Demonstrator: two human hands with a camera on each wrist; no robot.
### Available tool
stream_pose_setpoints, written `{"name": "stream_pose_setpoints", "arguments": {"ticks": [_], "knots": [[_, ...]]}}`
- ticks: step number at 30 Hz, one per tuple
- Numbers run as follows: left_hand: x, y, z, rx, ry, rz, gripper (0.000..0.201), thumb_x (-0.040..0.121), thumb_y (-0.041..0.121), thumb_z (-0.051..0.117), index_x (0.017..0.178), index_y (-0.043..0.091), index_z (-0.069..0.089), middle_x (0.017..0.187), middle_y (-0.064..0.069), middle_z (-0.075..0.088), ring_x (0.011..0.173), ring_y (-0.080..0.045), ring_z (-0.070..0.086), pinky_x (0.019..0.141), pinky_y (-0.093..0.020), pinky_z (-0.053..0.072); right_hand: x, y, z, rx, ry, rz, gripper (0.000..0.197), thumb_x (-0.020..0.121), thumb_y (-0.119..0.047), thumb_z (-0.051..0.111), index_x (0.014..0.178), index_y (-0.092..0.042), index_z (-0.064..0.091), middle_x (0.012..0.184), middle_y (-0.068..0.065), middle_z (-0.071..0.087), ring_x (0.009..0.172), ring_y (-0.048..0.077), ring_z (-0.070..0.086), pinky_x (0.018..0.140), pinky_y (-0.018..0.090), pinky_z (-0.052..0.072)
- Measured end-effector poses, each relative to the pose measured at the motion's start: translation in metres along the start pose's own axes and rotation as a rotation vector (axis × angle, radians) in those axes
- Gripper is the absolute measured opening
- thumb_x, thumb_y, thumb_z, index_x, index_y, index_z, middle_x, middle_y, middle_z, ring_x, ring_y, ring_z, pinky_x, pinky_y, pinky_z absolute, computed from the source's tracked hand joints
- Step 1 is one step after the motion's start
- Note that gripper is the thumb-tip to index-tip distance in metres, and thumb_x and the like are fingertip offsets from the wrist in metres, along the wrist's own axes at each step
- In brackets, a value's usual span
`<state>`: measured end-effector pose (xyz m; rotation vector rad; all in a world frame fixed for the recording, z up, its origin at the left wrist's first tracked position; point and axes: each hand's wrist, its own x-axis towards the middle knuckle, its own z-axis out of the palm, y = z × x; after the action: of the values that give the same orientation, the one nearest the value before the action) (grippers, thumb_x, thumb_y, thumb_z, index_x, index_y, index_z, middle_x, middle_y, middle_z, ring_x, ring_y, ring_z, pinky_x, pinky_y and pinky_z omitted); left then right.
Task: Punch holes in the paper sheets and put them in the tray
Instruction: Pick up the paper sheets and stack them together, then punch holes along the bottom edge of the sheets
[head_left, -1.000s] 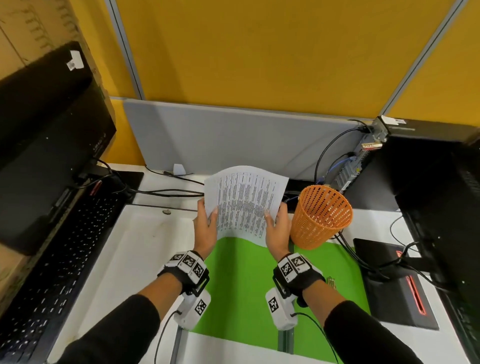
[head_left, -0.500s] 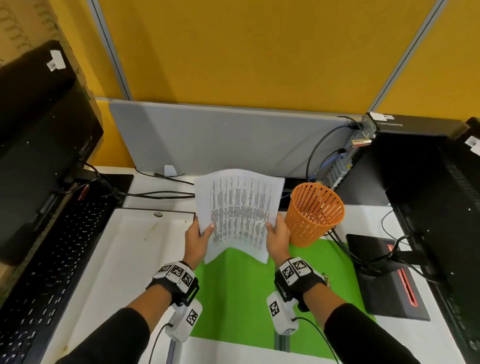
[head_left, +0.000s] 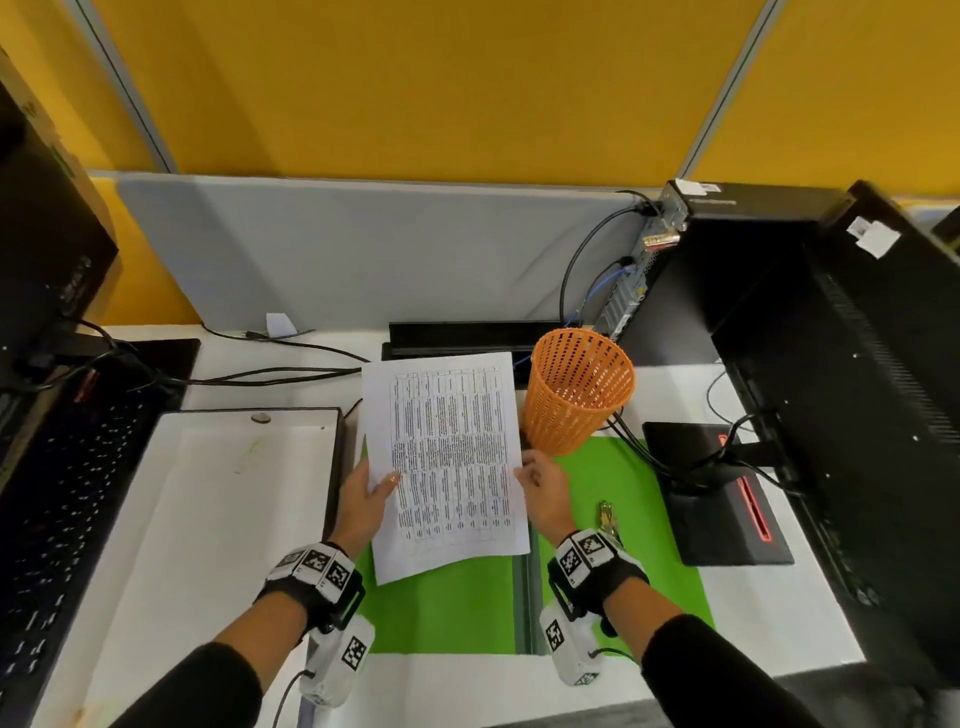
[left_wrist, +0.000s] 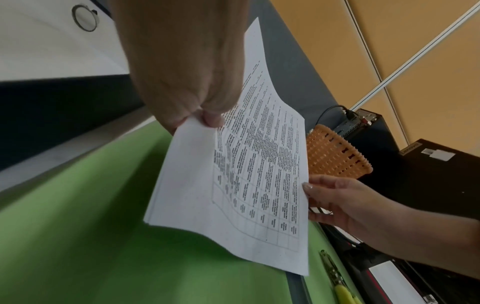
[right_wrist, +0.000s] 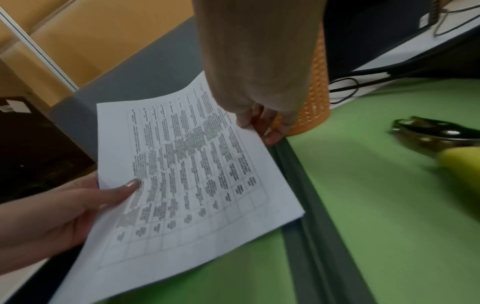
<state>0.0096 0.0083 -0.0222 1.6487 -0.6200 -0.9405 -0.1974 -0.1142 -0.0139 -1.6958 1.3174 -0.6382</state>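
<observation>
Head view, read from left to right, showed a black keyboard (head_left: 67, 488) at the far left, then a shallow white tray (head_left: 218, 499) lying just beside the green mat (head_left: 447, 608). Over the mat's left half the left hand (head_left: 363, 506) pinched the left edge of the printed paper sheets (head_left: 452, 462), thumb on top and fingers beneath, as the left wrist view also showed. The stack was held off the surface, its long axis running away from the person, its far end near the orange mesh basket (head_left: 576, 397). The right hand (head_left: 545, 491) pinched the opposite long edge, thumb above and fingers below. Further right, a hole punch with yellow handles (head_left: 608, 519) lay on the mat, just beside the right wrist and well apart from the left hand; a black computer tower (head_left: 831, 415) stood at the far right. No punched holes could be made out in the sheets. Since the punch lay to the right and the tray to the left, the right hand seemed better placed to take the punch while the left kept the stack.
</observation>
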Motion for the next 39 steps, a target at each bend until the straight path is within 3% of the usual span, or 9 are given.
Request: {"name": "stream_pose_setpoints", "arguments": {"ticks": [4,7,10,12,17,28,33,37,39], "knots": [[-0.002,-0.008,0.003,0.013,-0.021,-0.004,0.047,0.094,-0.001,0.051,0.139,0.0,0.04,0.138,-0.014,0.051,0.128,-0.027,0.049,0.109,-0.043,0.037,-0.025,0.034,-0.029,-0.423,0.083,0.149,0.011,0.086,-0.006,0.056,0.094,-0.007,0.062,0.098,0.009,0.065,0.092,0.024,0.058,0.081,0.039,0.044],[-0.002,-0.01,0.005,0.014,-0.029,0.0,0.047,0.094,-0.002,0.05,0.14,0.001,0.039,0.138,-0.014,0.05,0.126,-0.025,0.049,0.108,-0.04,0.037,-0.042,0.051,-0.05,-0.686,0.132,0.359,0.043,0.082,-0.026,0.064,0.117,-0.009,0.048,0.124,0.011,0.048,0.118,0.03,0.044,0.093,0.046,0.041],[-0.001,-0.013,0.005,0.031,-0.032,0.005,0.046,0.094,-0.002,0.051,0.139,0.001,0.04,0.136,-0.014,0.052,0.121,-0.02,0.05,0.105,-0.037,0.039,-0.052,0.061,-0.061,-0.736,0.146,0.574,0.073,0.079,-0.044,0.063,0.132,-0.006,0.03,0.138,0.015,0.035,0.126,0.033,0.035,0.101,0.046,0.038],[0.0,-0.014,0.005,0.033,-0.037,-0.001,0.046,0.094,0.001,0.051,0.139,0.002,0.04,0.137,-0.014,0.052,0.123,-0.024,0.051,0.106,-0.041,0.04,-0.057,0.068,-0.062,-0.776,0.127,0.648,0.076,0.082,-0.05,0.057,0.135,-0.006,0.025,0.141,0.015,0.03,0.128,0.033,0.033,0.102,0.046,0.039],[0.003,-0.016,0.006,0.003,-0.029,-0.025,0.042,0.095,-0.001,0.05,0.136,0.001,0.043,0.133,-0.016,0.055,0.122,-0.031,0.054,0.103,-0.051,0.043,-0.066,0.075,-0.056,-0.799,0.103,0.648,0.063,0.088,-0.048,0.05,0.128,-0.004,0.034,0.134,0.015,0.034,0.121,0.031,0.038,0.096,0.045,0.045],[0.01,0.004,-0.002,-0.045,0.014,0.003,0.044,0.095,-0.001,0.049,0.138,0.0,0.042,0.135,-0.017,0.053,0.12,-0.027,0.054,0.103,-0.045,0.043,-0.066,0.049,-0.042,-0.741,0.105,0.624,0.051,0.09,-0.037,0.051,0.122,0.0,0.036,0.127,0.02,0.037,0.112,0.035,0.045,0.09,0.047,0.046],[0.027,0.027,-0.014,-0.062,0.057,0.032,0.045,0.095,0.003,0.051,0.14,0.001,0.041,0.135,-0.016,0.054,0.121,-0.029,0.054,0.103,-0.048,0.044,-0.056,0.025,-0.009,-0.444,0.135,0.309,0.036,0.088,-0.021,0.056,0.106,0.008,0.046,0.109,0.022,0.047,0.095,0.032,0.045,0.078,0.038,0.039],[0.042,0.051,-0.026,-0.086,0.101,0.08,0.045,0.095,0.0,0.051,0.139,-0.001,0.041,0.135,-0.018,0.054,0.122,-0.031,0.054,0.102,-0.047,0.045,-0.054,-0.007,0.021,-0.061,0.062,0.143,0.007,0.092,-0.01,0.047,0.092,-0.004,0.045,0.079,0.007,0.049,0.071,0.022,0.048,0.065,0.036,0.039],[0.049,0.062,-0.033,-0.079,0.106,0.133,0.045,0.094,0.001,0.052,0.138,-0.002,0.042,0.135,-0.019,0.054,0.122,-0.032,0.054,0.102,-0.049,0.045,-0.058,-0.029,0.03,0.088,-0.064,0.135,0.002,0.095,-0.009,0.04,0.093,-0.009,0.041,0.071,-0.001,0.04,0.059,0.011,0.037,0.054,0.022,0.036]]}}
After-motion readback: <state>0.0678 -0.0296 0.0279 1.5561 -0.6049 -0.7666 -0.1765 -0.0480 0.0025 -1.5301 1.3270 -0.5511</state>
